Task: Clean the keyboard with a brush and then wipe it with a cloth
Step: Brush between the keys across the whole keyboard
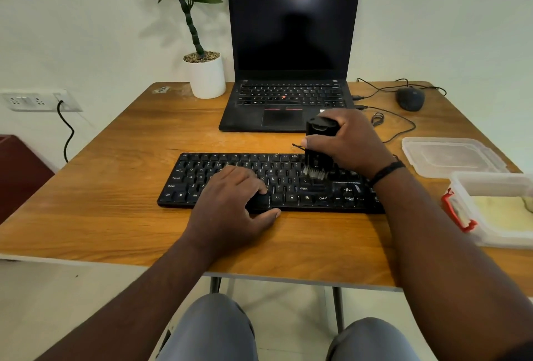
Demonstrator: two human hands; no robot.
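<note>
Keyboard [271, 184] steadied by flat left hand [230, 202]; right hand [349, 141] grips brush [318, 147], whose bristles below should sweep lightly between keys.

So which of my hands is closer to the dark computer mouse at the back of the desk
Right. The right hand grips the black brush, just in front and left of the dark computer mouse; the left hand rests on the black keyboard, farther away.

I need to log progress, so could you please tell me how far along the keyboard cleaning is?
Nothing looks finished yet. Brushing is in hand: the right hand grips the black brush, its bristles down on keys near the right end of the keyboard, while the left hand rests on the keyboard's front middle. Wiping is left: what looks like a yellow cloth lies in an open container on the right.
</note>
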